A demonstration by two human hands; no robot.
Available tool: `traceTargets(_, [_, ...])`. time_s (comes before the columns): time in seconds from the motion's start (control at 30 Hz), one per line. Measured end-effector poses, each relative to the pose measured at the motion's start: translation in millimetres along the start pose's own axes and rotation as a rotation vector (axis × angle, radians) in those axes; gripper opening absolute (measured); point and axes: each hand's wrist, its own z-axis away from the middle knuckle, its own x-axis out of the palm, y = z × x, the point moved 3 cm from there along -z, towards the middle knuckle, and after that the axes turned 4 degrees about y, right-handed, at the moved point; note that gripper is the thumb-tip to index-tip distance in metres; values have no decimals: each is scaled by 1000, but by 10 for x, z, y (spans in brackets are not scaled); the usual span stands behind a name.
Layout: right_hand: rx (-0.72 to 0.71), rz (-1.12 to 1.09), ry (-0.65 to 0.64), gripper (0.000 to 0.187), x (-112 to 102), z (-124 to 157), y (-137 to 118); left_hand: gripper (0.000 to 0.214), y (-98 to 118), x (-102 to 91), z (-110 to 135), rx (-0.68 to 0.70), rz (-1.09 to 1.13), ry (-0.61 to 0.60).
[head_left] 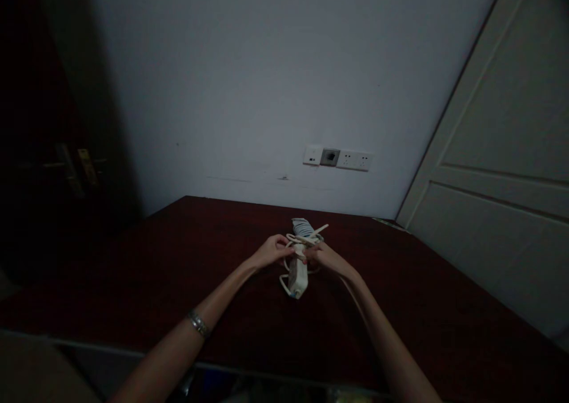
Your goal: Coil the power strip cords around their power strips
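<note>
A white power strip [299, 278] lies on the dark red table, its near end pointing towards me. Its white cord [306, 238] is looped around the strip's far part, with one stretch sticking out to the upper right. My left hand [274, 250] is at the strip's left side, thumb and fingers pinched on the cord. On the other side my right hand [325, 256] has its fingers closed on the cord over the strip. Just beyond the loops lies a pale, striped bundle [303, 227]; the dim light hides what it is.
The dark red table [200, 237] reaches back to a pale wall [249, 83]. Sockets [354, 160] are set low in the wall. A white panelled door [498, 154] stands at the right, and a dark door with a brass handle plate [88, 167] at the left.
</note>
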Motion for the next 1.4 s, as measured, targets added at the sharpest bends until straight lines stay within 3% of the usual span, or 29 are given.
traceTargets(0.13, [120,123,20,18,-4,-36,-31,46,-13,18,5,-42,-25,46])
traceTargets(0.4, [130,189,34,14,-23,-36,-137,44,11,54,15,-28,-37,87])
traceTargets(0.6, [139,239,-11,13,-68,-27,-202,40,98,66,60,-90,-7,143])
traceTargets(0.83, [113,232,-93,13,-72,-42,-255,34,230,43,8,-72,-64,20])
traceTargets(1.03, [126,197,-113,13,-85,-63,-213,35,232,55,-50,-6,-181,73])
traceTargets(1.23, [150,137,-136,13,-93,-67,-206,22,266,76,-82,-49,-279,219])
traceTargets(1.4, [137,121,-119,11,-102,-71,-161,12,285,115,-135,-19,-355,213])
